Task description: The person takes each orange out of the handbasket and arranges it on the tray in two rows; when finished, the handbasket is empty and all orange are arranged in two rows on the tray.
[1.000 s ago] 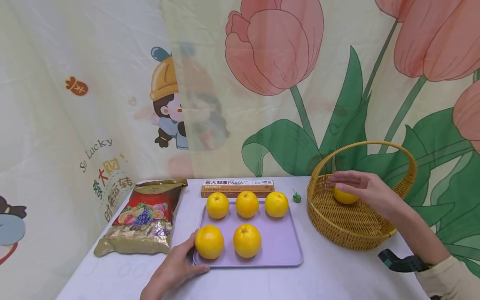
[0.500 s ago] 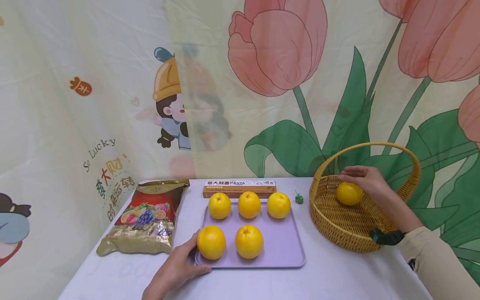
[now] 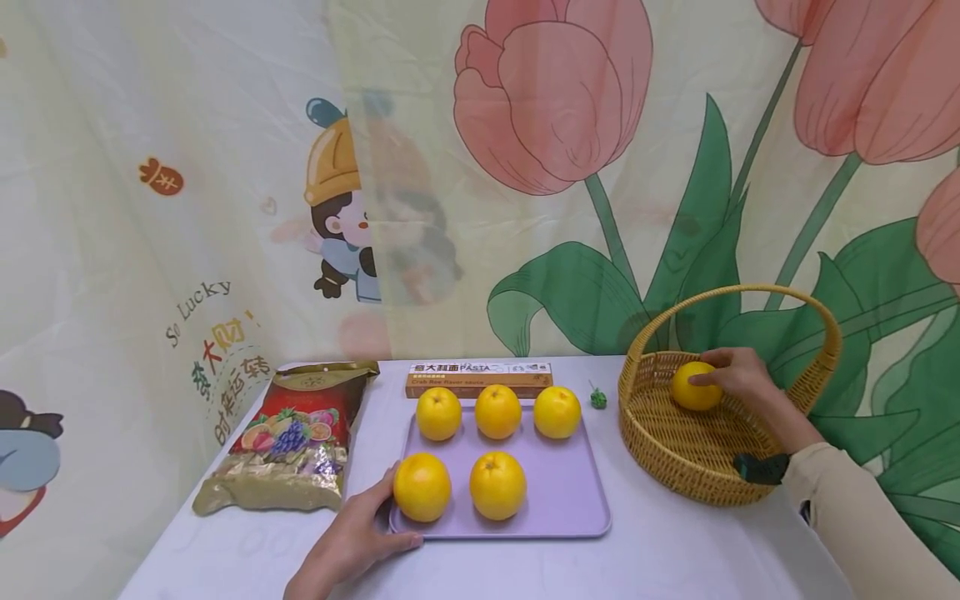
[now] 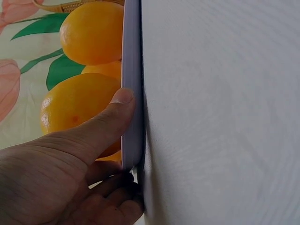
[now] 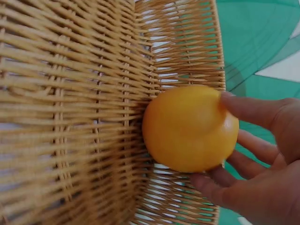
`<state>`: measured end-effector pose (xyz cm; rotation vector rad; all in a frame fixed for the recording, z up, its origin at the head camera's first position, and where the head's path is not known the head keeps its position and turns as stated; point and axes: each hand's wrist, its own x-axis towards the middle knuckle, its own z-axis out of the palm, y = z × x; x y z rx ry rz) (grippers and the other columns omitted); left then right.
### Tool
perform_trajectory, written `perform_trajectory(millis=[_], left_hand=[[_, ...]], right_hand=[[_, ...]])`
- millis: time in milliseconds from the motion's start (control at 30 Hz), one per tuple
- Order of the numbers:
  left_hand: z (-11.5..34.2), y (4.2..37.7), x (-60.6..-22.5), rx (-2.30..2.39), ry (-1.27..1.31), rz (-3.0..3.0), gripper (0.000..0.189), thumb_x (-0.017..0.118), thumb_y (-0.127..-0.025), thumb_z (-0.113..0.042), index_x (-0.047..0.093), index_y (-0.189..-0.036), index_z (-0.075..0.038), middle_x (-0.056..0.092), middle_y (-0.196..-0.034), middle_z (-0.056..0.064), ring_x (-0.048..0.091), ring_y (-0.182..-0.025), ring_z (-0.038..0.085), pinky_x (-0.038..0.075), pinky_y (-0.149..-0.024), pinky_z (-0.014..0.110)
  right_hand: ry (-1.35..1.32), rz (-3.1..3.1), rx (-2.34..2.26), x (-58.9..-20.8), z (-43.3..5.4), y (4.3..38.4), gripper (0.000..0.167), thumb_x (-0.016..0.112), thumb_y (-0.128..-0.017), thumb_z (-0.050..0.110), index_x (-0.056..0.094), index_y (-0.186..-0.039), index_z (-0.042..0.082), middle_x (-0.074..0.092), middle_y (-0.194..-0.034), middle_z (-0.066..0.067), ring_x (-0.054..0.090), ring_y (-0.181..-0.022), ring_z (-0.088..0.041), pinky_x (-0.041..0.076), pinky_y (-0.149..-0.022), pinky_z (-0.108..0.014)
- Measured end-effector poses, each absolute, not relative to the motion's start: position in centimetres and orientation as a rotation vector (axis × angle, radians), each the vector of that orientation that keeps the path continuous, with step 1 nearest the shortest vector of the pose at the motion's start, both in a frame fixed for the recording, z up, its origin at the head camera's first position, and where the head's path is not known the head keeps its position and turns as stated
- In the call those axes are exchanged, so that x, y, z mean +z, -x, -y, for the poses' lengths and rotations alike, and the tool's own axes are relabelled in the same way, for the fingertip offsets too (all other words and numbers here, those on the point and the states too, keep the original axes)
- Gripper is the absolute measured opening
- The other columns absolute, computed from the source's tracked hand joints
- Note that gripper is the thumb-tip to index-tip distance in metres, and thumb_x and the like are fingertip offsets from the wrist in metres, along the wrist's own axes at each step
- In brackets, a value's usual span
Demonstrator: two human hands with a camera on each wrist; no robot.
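My right hand reaches into the wicker basket and holds a yellow-orange fruit, an orange by its look. In the right wrist view, thumb and fingers lie round the near side of that orange, which sits low against the basket wall. My left hand grips the front left corner of the lilac tray. In the left wrist view its thumb presses the tray's rim, with the fingers curled at the corner. Several oranges stand on the tray in two rows.
Behind the tray lies a pasta box. A red and gold snack bag lies on the left. Between tray and basket is a small green object. The basket's tall handle arches over the right hand; a printed curtain hangs behind.
My right hand, earlier with extended fingers over the orange in the basket, has come down and now holds it with thumb and fingers. The left hand stays at the tray's corner.
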<state>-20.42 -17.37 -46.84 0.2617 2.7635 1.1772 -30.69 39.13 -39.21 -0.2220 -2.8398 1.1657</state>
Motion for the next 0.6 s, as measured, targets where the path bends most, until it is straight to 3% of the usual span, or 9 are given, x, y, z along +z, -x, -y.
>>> perform_trajectory(millis=[200,600], left_hand=[[17.32,20.49,-46.85,1.175,-0.242,-2.748,0.105,0.101,-0.073,-0.023,0.047,-0.160,0.001,0.044,-0.166,0.025,0.042,-0.152,0.049,0.035,-0.125,0.065],[17.39,20.36,-46.80,1.166,-0.229,-2.755,0.106,0.101,-0.074,-0.023,0.047,-0.161,0.001,0.045,-0.166,0.025,0.044,-0.151,0.049,0.036,-0.124,0.065]], right_hand=[[0.241,2.846,1.163,-40.01,-39.85,31.10,0.070,0.076,-0.100,0.014,0.042,-0.150,-0.022,0.041,-0.152,-0.048,0.050,-0.128,-0.057,0.054,-0.102,-0.057],[0.230,2.907,1.053,-39.62,-39.13,30.54,0.077,0.082,-0.094,0.014,0.041,-0.147,-0.024,0.040,-0.149,-0.050,0.049,-0.127,-0.060,0.052,-0.107,-0.066]])
